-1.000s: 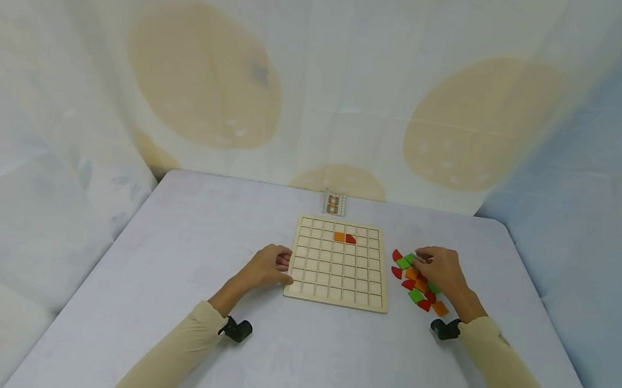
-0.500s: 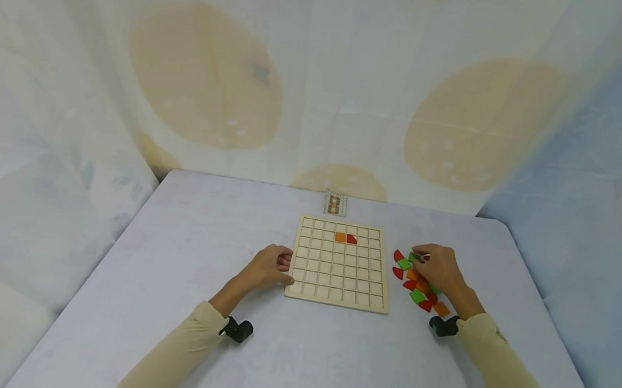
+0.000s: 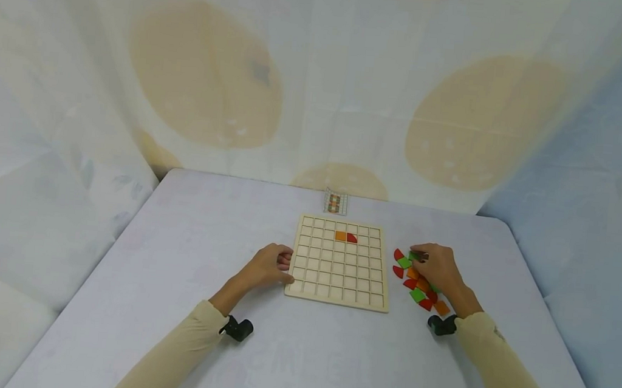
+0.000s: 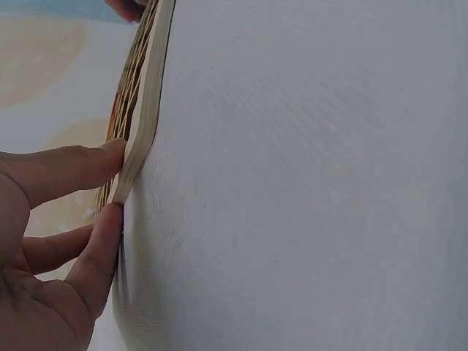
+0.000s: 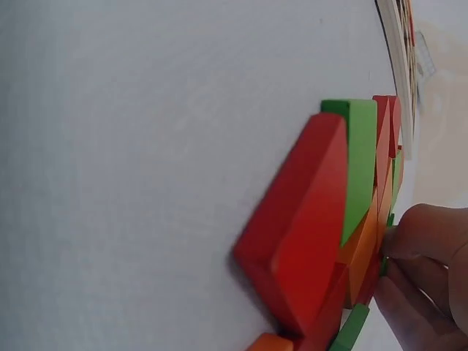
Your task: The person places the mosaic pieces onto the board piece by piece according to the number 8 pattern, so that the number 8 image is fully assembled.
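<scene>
A square wooden grid board (image 3: 336,279) lies mid-table in the head view. It bears one orange square tile (image 3: 340,236) and one red quarter-round tile (image 3: 352,238) side by side. My left hand (image 3: 265,268) grips the board's left edge; the left wrist view shows thumb and fingers against its rim (image 4: 150,102). Right of the board, my right hand (image 3: 439,269) bends over a pile of tiles and pinches a green tile (image 5: 385,265), largely hidden by the fingers. Nearby lie red tiles (image 5: 311,219), an orange tile (image 5: 358,252) and another green tile (image 5: 360,164).
Behind the board stands a small printed pattern card (image 3: 335,204). White cloth covers the table (image 3: 298,357), and a curtain (image 3: 346,99) with tan spots hangs behind it. Black wrist cameras (image 3: 239,329) sit on both forearms.
My right hand has shifted slightly left and away from me over the pile, fingers at the green tile. The left hand and the board tiles stay as they were.
</scene>
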Demonstrator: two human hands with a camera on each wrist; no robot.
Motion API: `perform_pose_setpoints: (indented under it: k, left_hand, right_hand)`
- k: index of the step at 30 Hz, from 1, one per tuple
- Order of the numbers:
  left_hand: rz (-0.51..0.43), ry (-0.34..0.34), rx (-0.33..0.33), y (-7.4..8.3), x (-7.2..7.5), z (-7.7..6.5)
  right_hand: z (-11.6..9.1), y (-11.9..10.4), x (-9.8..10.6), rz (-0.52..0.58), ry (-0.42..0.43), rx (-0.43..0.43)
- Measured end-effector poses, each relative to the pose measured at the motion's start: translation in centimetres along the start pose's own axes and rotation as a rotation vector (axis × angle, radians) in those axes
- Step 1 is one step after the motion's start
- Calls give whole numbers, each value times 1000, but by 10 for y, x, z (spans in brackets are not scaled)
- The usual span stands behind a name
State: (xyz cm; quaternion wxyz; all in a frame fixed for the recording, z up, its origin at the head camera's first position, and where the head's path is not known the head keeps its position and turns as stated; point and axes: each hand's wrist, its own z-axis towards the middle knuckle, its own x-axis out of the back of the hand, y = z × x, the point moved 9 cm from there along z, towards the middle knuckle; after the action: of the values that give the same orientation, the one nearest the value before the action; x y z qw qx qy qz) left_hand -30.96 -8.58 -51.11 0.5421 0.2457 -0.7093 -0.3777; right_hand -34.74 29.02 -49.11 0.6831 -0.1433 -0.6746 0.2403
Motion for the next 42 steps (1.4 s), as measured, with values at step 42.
perform_pose_setpoints:
  k: [42]
  left_hand:
    - [-12, -13, 4, 0, -4, 5]
  right_hand:
    - [41, -130, -59, 90, -44, 317]
